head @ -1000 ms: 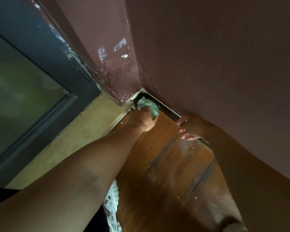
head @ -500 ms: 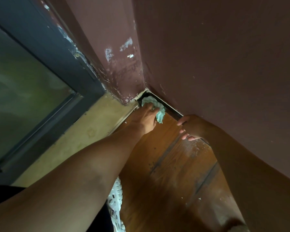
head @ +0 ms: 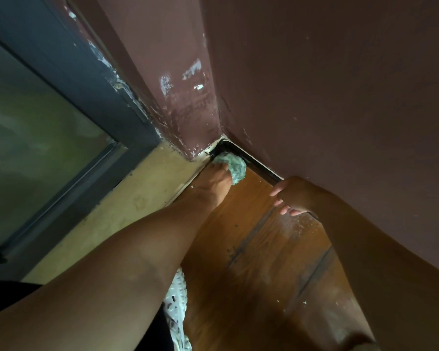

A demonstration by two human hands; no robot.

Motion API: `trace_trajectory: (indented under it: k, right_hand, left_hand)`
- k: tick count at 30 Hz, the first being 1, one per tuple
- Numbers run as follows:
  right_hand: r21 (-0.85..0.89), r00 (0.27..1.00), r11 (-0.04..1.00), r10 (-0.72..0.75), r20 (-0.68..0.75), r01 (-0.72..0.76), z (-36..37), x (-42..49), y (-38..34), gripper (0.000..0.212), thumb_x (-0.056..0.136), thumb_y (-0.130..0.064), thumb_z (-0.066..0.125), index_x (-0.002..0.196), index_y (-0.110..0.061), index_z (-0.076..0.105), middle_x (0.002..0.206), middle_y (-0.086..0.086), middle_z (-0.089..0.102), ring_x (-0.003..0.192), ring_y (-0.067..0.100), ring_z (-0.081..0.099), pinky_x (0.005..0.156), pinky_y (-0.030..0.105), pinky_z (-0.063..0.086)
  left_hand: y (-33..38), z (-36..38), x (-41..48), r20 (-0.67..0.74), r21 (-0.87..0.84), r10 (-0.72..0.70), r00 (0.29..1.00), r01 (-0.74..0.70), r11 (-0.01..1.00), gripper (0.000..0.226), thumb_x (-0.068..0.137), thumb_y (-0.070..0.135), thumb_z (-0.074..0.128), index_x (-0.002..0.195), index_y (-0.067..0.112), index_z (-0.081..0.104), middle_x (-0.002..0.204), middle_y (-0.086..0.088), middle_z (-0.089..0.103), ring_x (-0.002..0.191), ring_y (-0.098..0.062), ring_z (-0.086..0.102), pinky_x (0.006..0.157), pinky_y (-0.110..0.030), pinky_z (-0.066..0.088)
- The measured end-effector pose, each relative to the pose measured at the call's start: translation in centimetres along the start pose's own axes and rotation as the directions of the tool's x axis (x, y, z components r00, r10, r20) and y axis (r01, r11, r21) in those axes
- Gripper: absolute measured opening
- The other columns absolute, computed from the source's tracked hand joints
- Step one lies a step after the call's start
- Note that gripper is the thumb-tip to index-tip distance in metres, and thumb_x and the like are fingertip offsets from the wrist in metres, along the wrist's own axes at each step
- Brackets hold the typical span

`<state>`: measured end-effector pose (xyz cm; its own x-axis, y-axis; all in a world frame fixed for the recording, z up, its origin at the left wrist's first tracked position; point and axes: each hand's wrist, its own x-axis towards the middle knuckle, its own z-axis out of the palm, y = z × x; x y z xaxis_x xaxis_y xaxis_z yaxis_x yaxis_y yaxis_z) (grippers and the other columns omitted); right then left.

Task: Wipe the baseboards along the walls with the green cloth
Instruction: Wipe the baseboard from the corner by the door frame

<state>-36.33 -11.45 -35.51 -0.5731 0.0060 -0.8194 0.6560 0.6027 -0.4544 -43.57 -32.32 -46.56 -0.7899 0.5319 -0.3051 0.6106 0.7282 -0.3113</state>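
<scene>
While your left hand (head: pixel 213 184) gripped it, the green cloth (head: pixel 235 167) sat bunched in the corner where 2 maroon walls (head: pixel 340 97) met, pressed against the dark baseboard (head: pixel 261 169) at its left end. Your fingers were curled round the wad (most of them were hidden beneath it, so I cannot tell how tightly they closed). Further right along the same baseboard, your right hand (head: pixel 293 196) rested against the foot of the wall, fingers loosely bent and slightly apart, holding nothing. Below both hands lay the wooden floor (head: pixel 251 249), flecked with pale specks near your right hand. Left of the corner, a yellowish sill (head: pixel 127 198) ran under a dark-framed glass door (head: pixel 48 148). A white patterned fabric (head: pixel 178 295) showed beneath your left forearm.
</scene>
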Motion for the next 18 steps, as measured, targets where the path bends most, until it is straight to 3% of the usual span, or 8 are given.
trace_trajectory:
  k: [3,6,9,12,15,18]
  right_hand:
    - [-0.001,1.000,1.000,-0.002,-0.004,0.002,0.4,0.2,-0.4,0.036,0.100,0.003,0.044,0.124,-0.015,0.064,0.115,0.010,0.070,0.092,0.023,0.070,0.077,0.032,0.055]
    - [-0.018,1.000,1.000,-0.006,-0.006,0.006,0.4,0.3,-0.4,0.035,0.099,0.003,0.046,0.121,-0.015,0.065,0.115,0.009,0.070,0.096,0.024,0.071,0.082,0.035,0.057]
    - [-0.043,1.000,0.999,-0.005,-0.016,0.004,0.2,0.2,0.2,0.035,0.099,0.003,0.045,0.121,-0.016,0.064,0.111,0.007,0.070,0.094,0.022,0.071,0.083,0.036,0.057]
    - [-0.076,1.000,0.997,0.010,-0.015,-0.011,0.0,0.1,1.1,0.035,0.099,0.003,0.047,0.125,-0.014,0.063,0.113,0.010,0.070,0.094,0.024,0.072,0.086,0.038,0.059]
    - [-0.084,0.999,0.996,0.023,-0.036,-0.026,0.0,0.2,1.5,0.030,0.099,-0.002,0.048,0.123,-0.012,0.064,0.113,0.014,0.071,0.096,0.028,0.072,0.087,0.040,0.059]
    - [-0.081,0.999,0.996,0.022,-0.032,-0.024,0.1,0.2,1.4,0.031,0.100,0.000,0.047,0.122,-0.013,0.064,0.112,0.014,0.071,0.095,0.026,0.072,0.089,0.041,0.058]
  left_hand:
    - [-0.3,0.0,0.2,-0.109,-0.072,-0.042,0.993,0.034,0.997,0.052,0.091,0.018,0.062,0.142,0.008,0.053,0.146,-0.018,0.048,0.132,-0.033,0.051,0.118,-0.044,0.037]
    - [-0.6,-0.9,1.1,-0.067,-0.087,-0.090,0.994,0.084,0.993,0.058,0.093,0.019,0.062,0.147,0.011,0.044,0.148,-0.016,0.051,0.132,-0.030,0.054,0.112,-0.042,0.041]
    - [-0.2,-1.6,1.8,0.053,-0.111,-0.135,0.989,0.140,0.984,0.067,0.089,0.017,0.066,0.148,0.012,0.035,0.136,-0.013,0.062,0.118,-0.030,0.064,0.105,-0.043,0.047]
    - [0.0,-1.2,1.6,0.118,-0.168,-0.172,0.978,0.190,0.967,0.058,0.087,0.014,0.068,0.139,0.015,0.042,0.115,-0.011,0.070,0.102,-0.027,0.070,0.100,-0.042,0.052]
    - [0.0,-0.2,0.9,0.080,-0.251,-0.111,0.991,0.127,0.960,0.056,0.088,0.009,0.067,0.139,0.013,0.044,0.127,-0.016,0.061,0.112,-0.030,0.063,0.101,-0.044,0.052]
    - [-0.4,0.6,0.7,-0.107,-0.289,0.000,0.994,-0.031,0.957,0.062,0.090,0.013,0.066,0.146,0.010,0.041,0.144,-0.018,0.044,0.129,-0.031,0.050,0.100,-0.042,0.054]
